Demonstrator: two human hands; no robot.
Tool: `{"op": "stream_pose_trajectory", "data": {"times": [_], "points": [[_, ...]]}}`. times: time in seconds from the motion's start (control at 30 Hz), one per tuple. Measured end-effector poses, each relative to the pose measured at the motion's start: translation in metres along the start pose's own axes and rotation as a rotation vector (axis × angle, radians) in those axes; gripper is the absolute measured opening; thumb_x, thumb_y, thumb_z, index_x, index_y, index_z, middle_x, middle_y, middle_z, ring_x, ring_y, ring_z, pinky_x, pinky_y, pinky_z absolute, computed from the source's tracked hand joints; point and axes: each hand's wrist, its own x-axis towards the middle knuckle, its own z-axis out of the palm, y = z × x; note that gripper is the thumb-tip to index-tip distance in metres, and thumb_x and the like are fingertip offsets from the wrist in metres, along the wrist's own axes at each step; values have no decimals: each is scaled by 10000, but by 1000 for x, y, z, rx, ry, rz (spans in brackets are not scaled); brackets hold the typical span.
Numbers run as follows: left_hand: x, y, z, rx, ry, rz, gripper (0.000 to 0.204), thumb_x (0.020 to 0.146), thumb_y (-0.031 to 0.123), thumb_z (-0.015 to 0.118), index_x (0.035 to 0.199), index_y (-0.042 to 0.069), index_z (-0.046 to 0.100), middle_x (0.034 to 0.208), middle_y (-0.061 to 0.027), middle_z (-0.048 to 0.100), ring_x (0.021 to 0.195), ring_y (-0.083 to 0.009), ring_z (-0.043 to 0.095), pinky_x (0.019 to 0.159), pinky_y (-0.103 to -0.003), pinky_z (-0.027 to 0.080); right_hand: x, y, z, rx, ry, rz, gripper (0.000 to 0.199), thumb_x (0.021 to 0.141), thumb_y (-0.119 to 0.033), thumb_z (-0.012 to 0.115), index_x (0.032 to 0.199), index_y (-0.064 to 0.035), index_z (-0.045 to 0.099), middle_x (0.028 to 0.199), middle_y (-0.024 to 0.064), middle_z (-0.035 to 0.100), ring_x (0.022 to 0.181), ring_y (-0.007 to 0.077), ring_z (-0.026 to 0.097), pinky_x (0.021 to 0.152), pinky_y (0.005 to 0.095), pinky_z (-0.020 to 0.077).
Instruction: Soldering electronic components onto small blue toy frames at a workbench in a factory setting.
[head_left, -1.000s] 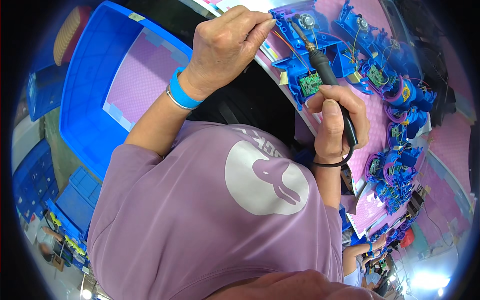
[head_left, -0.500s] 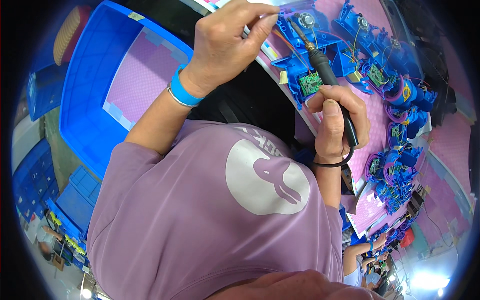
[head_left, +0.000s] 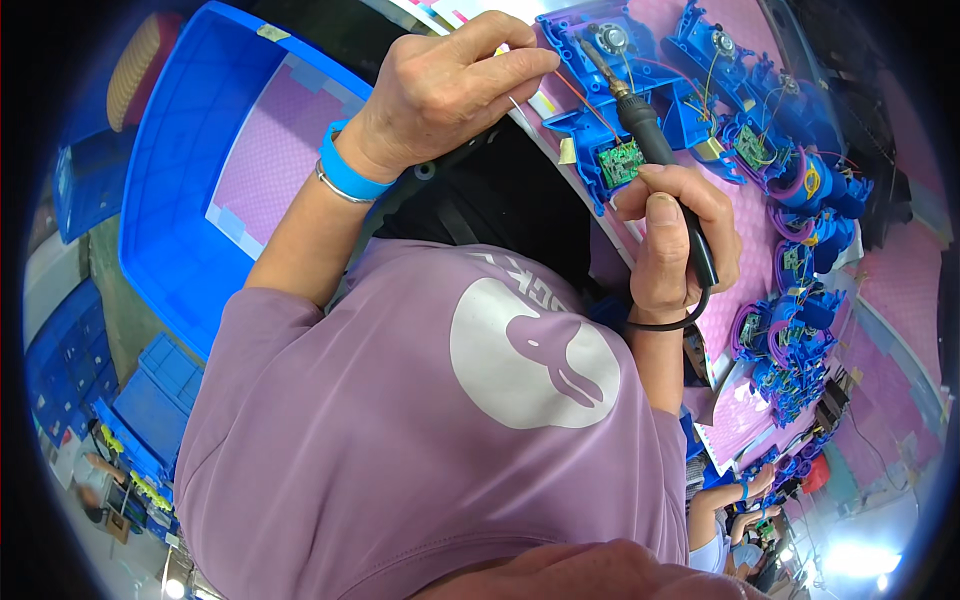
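Note:
My right hand [head_left: 680,235] is closed round the dark handle of a soldering iron [head_left: 643,125]. The iron's metal tip points up and left over a blue plastic housing [head_left: 668,100], beside a round silver part [head_left: 611,40]. A green circuit board [head_left: 621,163] sits in the housing's near part. My left hand [head_left: 455,95], with a blue wristband, has thumb and forefinger pinched together at the housing's left edge. From those fingertips a thin red wire [head_left: 588,98] runs taut toward the board. A short pale strand sticks out beneath the same hand.
A large blue bin [head_left: 165,200] stands at my left. More blue housings with boards and wires [head_left: 790,330] line the pink-covered bench on the right. The iron's black cord [head_left: 665,330] loops below my right hand. Another person's arms [head_left: 735,495] show at the lower right.
My left hand has shifted slightly left and turned, and the red wire now stretches straight from its fingertips. My right hand and the iron have hardly moved.

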Motion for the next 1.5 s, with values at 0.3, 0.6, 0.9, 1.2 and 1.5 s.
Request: {"op": "stream_pose_trajectory", "data": {"times": [0.3, 0.6, 0.9, 1.2, 1.5], "points": [[-12, -18, 19, -41, 32, 73, 152, 809, 54, 784, 934, -13, 733, 893, -121, 725, 712, -224, 731, 556, -278, 553, 0, -4, 0, 18, 25, 12, 228, 953, -156, 628, 1069, 37, 664, 758, 132, 680, 638, 171, 639, 614, 295, 517], [-9, -15, 17, -58, -58, -14, 156, 786, 14, 782, 926, -26, 725, 894, -128, 721, 703, -240, 728, 572, -290, 572, 1, -3, 0, -4, 22, 3, 222, 938, -145, 617, 1063, 31, 667, 738, 125, 680, 635, 171, 644, 613, 294, 518], [5, -7, 8, -66, -85, -27, 173, 784, 15, 781, 944, -18, 722, 908, -123, 721, 690, -232, 722, 564, -290, 568, 2, 2, 3, 30, 49, -25, 145, 895, -53, 667, 978, 61, 699, 676, 107, 682, 585, 178, 661, 554, 276, 505], [-8, -15, 17, -63, -68, -26, 160, 798, 23, 778, 941, -23, 723, 914, -128, 723, 702, -239, 726, 569, -292, 572, 0, 4, 5, 99, 116, -67, 144, 886, -46, 661, 976, 61, 700, 653, 96, 670, 580, 173, 652, 559, 276, 495], [-9, -12, 12, -87, -112, -70, 155, 801, 16, 772, 943, -28, 727, 913, -133, 725, 723, -243, 732, 586, -291, 579, -4, 1, -2, 44, 17, -40, 244, 965, -165, 629, 1092, 42, 652, 747, 151, 668, 647, 189, 633, 612, 310, 517]]}}
